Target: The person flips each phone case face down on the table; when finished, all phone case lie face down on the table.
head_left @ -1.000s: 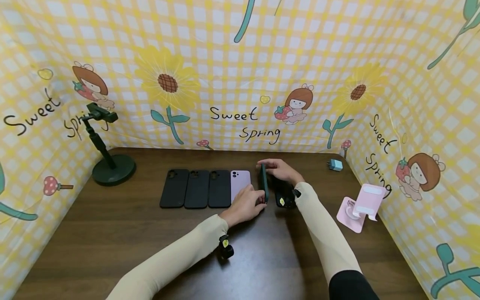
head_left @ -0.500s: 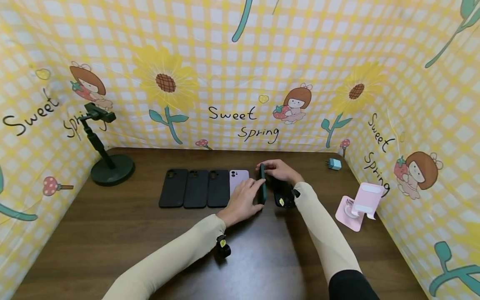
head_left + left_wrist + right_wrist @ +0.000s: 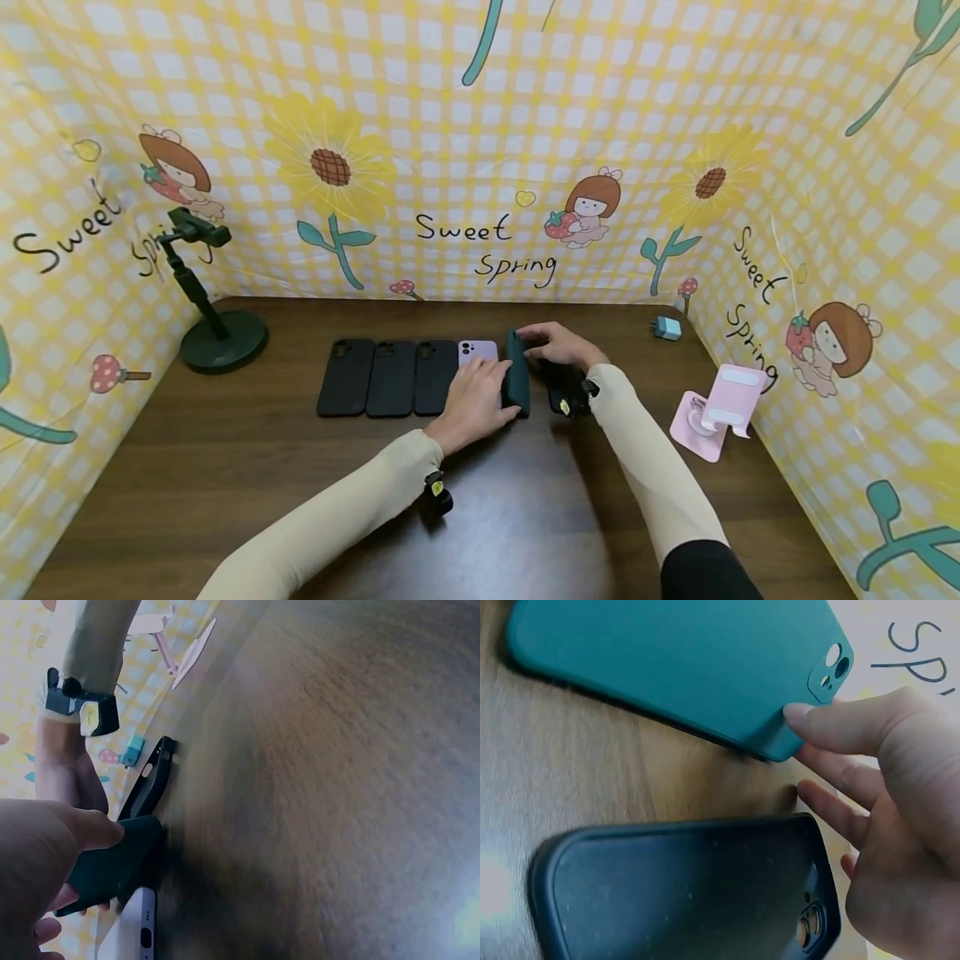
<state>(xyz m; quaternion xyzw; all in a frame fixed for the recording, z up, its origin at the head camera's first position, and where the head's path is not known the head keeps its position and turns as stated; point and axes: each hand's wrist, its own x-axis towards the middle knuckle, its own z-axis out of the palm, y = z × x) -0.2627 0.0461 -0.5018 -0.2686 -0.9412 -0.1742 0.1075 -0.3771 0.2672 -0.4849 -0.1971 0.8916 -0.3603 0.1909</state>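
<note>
A dark green phone case [image 3: 517, 375] stands tilted on its long edge at the right end of a row of phone cases. My left hand [image 3: 472, 400] holds its near end, thumb on one face and fingers behind, as the left wrist view shows. At the far end, my right hand [image 3: 900, 772] pinches the corner by the camera cutout [image 3: 831, 666] between thumb and index finger. Beside the green case lies a lilac phone case [image 3: 477, 349], partly hidden under my left hand. A black phone case [image 3: 682, 892] lies below my right hand, hollow side up.
Several black phone cases, one of them [image 3: 346, 377] outermost, lie side by side to the left. A dark green stand [image 3: 223, 342] is at the back left. A pink phone stand [image 3: 720, 412] and a light blue charger plug [image 3: 667, 328] are at the right. Patterned cloth [image 3: 450, 167] walls the table.
The green case has tipped from nearly upright toward the lilac case, showing more of its back. My left hand has shifted slightly left with it; my right hand stays at the far end.
</note>
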